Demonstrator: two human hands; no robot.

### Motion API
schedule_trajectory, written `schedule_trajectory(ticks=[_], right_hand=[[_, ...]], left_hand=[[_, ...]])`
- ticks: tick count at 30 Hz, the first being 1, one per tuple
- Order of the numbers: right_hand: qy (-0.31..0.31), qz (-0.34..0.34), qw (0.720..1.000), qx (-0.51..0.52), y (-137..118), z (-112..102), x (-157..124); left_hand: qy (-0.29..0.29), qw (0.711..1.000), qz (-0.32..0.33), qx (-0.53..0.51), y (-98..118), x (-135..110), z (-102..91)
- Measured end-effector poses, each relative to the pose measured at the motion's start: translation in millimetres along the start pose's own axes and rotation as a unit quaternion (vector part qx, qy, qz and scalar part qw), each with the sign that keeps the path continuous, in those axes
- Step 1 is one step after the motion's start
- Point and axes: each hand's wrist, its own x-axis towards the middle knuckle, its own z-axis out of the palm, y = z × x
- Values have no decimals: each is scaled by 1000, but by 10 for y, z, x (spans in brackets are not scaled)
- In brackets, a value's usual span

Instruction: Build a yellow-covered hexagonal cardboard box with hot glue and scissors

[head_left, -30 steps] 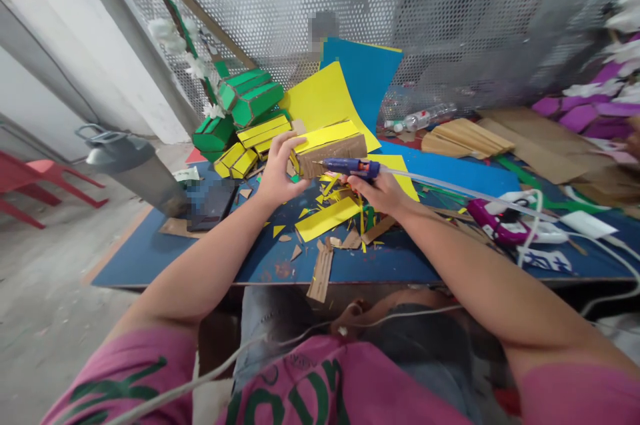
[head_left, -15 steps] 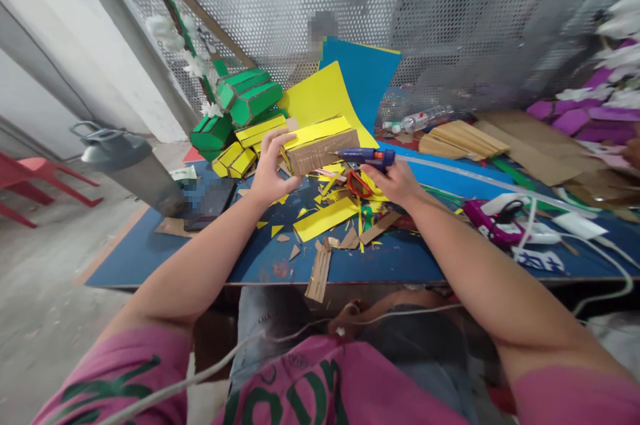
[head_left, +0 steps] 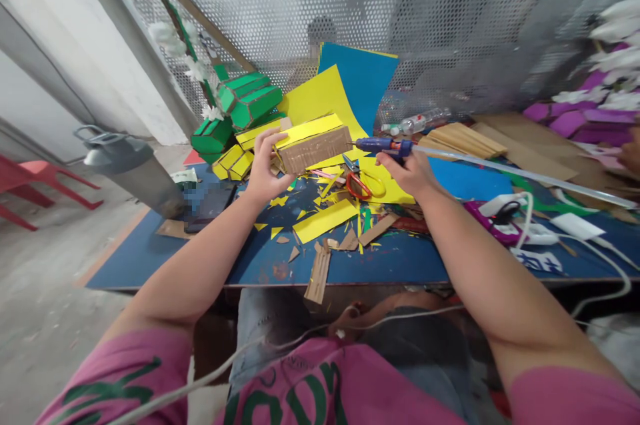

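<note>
My left hand (head_left: 265, 171) grips the left end of a cardboard box piece (head_left: 320, 148), yellow on its top and bare brown on the side facing me. In my right hand (head_left: 413, 173) is a blue hot glue gun (head_left: 383, 145), its nozzle pointing left, close to the box piece's right end. A long clear glue stick (head_left: 500, 167) runs out of the gun's back to the right. Under the gun lie red- and yellow-handled scissors (head_left: 359, 186). Yellow paper strips (head_left: 327, 219) and cardboard scraps (head_left: 318, 273) are scattered on the blue table below both hands.
Green boxes (head_left: 250, 98) and a grey shaker bottle (head_left: 133, 171) stand on the left. Blue and yellow sheets (head_left: 357, 81) lean at the back. At right are a purple power strip (head_left: 493, 221) with white cords, cardboard sheets (head_left: 530, 148) and purple pieces (head_left: 583, 119). A plastic bottle (head_left: 420, 122) lies behind.
My right hand has drawn the glue gun to the right, and its nozzle has moved from the middle of the cardboard side to its right end. The box piece has shifted slightly left.
</note>
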Motion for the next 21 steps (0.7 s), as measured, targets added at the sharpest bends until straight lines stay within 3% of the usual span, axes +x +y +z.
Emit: schedule_trajectory(ticks=[5, 12, 21], right_hand=[[-35, -29, 996, 71, -164, 105, -66], [-50, -130, 990, 36, -256, 278, -64], [-15, -11, 996, -91, 47, -15, 36]], left_hand=[[-4, 1000, 10, 3, 41, 11, 25], [-18, 999, 31, -1, 79, 13, 35], [6, 1000, 15, -4, -23, 6, 11]])
